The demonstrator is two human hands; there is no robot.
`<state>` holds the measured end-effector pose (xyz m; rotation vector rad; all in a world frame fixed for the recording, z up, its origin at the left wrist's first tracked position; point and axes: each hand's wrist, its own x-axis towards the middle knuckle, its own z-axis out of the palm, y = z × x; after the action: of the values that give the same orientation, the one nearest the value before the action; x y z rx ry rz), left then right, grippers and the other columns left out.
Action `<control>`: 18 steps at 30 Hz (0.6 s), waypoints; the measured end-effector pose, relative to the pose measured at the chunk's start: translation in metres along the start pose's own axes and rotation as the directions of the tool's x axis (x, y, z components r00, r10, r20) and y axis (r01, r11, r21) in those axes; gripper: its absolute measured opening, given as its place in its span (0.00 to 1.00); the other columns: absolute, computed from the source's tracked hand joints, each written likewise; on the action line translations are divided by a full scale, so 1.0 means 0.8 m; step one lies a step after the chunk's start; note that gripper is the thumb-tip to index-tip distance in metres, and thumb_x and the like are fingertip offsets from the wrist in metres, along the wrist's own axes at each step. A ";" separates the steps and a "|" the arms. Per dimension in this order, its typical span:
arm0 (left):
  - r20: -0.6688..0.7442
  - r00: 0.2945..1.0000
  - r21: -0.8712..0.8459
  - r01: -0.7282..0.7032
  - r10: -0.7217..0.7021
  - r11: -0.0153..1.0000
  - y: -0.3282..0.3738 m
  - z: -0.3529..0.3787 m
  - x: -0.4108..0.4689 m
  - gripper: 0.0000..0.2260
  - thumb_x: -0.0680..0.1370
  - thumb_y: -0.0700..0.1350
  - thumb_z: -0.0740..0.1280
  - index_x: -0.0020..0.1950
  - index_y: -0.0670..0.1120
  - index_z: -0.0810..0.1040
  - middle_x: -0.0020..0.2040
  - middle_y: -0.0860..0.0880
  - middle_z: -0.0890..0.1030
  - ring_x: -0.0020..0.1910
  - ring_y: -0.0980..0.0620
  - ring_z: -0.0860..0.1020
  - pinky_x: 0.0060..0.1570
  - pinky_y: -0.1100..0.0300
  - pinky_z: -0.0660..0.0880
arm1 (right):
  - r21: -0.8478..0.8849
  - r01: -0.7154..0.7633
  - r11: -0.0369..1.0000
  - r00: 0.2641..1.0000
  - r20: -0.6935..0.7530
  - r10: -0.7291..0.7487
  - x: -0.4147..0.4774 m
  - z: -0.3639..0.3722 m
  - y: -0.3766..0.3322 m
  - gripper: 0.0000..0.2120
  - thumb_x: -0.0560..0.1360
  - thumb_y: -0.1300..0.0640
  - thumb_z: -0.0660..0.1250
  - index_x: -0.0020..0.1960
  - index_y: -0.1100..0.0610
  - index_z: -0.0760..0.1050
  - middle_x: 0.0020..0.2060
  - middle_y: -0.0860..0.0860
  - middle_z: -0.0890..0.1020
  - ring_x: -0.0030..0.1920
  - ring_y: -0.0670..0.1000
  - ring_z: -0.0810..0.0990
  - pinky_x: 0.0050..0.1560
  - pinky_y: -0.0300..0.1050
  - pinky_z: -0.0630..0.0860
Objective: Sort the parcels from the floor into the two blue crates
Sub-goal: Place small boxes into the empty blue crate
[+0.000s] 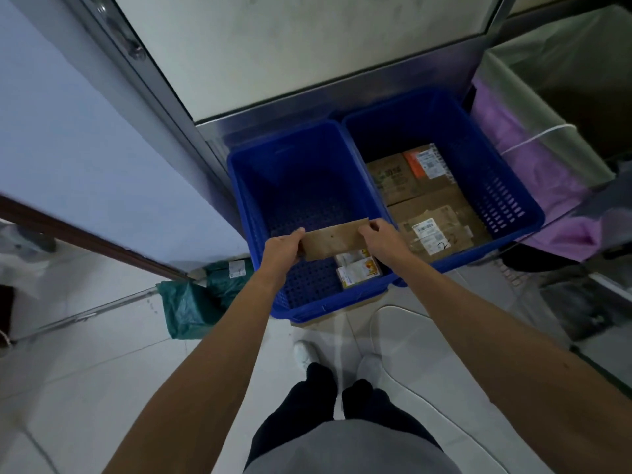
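Two blue crates stand side by side on the floor against a metal-framed panel. Over the left crate [253, 186] I hold a small flat brown cardboard parcel [333, 239], my left hand [282, 251] gripping its left end and my right hand [383, 239] its right end. Under the parcel, in that crate's near right corner, lie two small printed packets [357, 268]. The right crate [506, 186] holds two brown cardboard boxes with shipping labels, one at the back [396, 179] and one at the front [434, 230].
Green plastic mailer bags [195, 302] lie on the tiled floor left of the left crate. A purple cloth [533, 172] and a clear-covered bin stand to the right. A white cable [393, 364] loops on the floor by my feet [338, 364].
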<state>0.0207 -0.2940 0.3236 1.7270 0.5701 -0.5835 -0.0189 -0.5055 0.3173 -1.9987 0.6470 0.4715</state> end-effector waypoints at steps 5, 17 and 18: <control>-0.011 1.000 0.056 0.021 -0.020 0.998 -0.008 -0.010 0.035 0.15 0.80 0.53 0.68 0.39 0.45 0.71 0.43 0.42 0.73 0.43 0.47 0.74 0.46 0.48 0.75 | -0.019 -0.037 0.999 0.999 -0.017 0.037 0.016 0.010 -0.012 0.22 0.83 0.40 0.55 0.67 0.55 0.70 0.57 0.54 0.76 0.52 0.53 0.77 0.43 0.48 0.72; 0.094 0.993 0.068 0.065 -0.072 0.996 -0.046 -0.016 0.134 0.08 0.78 0.35 0.67 0.41 0.43 0.82 0.45 0.46 0.83 0.52 0.42 0.82 0.56 0.42 0.80 | -0.155 -0.062 0.986 0.997 -0.049 0.055 0.086 0.059 -0.014 0.13 0.83 0.46 0.57 0.62 0.54 0.67 0.47 0.51 0.78 0.49 0.56 0.80 0.51 0.61 0.79; 0.089 0.992 0.075 0.079 -0.086 0.994 -0.051 -0.012 0.145 0.06 0.77 0.35 0.68 0.42 0.42 0.82 0.46 0.44 0.83 0.52 0.41 0.82 0.56 0.39 0.80 | -0.165 -0.059 0.984 0.998 -0.045 0.053 0.096 0.062 -0.011 0.13 0.83 0.47 0.57 0.63 0.54 0.66 0.49 0.52 0.79 0.49 0.57 0.81 0.50 0.62 0.79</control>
<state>0.0834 -0.2677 0.2204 1.7397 0.5633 -0.7457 0.0438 -0.4774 0.2566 -2.1566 0.7101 0.5353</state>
